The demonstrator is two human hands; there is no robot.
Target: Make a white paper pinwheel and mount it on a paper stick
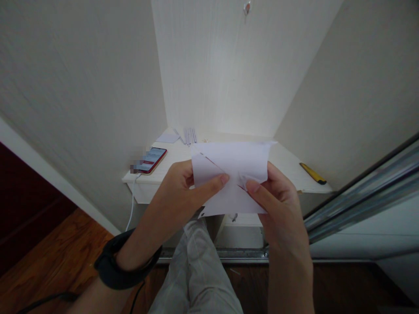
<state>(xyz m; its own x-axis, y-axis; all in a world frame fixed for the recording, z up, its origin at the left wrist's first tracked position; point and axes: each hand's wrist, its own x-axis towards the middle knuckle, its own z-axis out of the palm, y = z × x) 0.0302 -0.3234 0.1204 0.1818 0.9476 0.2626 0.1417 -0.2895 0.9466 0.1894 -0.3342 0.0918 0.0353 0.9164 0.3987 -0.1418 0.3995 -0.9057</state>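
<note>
A white sheet of paper (pixel 235 155) is held up in front of me between both hands. Diagonal slits run across it from the upper left toward the lower right. My left hand (pixel 190 181) grips the left side, thumb lying on the front near the slit and fingers hidden behind. On the right edge my right hand (pixel 275 192) pinches the paper, its thumb by a small lifted flap (pixel 244 179) at the middle of the cut. A dark band (pixel 124 261) is worn on my left wrist.
Behind the paper, a white shelf (pixel 176 161) carries a phone (pixel 152 160) with a white cable (pixel 132 205), several thin rolled sticks (pixel 190 136) and a paper piece (pixel 168 138). A yellow utility knife (pixel 312 173) lies at the right. Metal rails (pixel 363 196) run along the right side.
</note>
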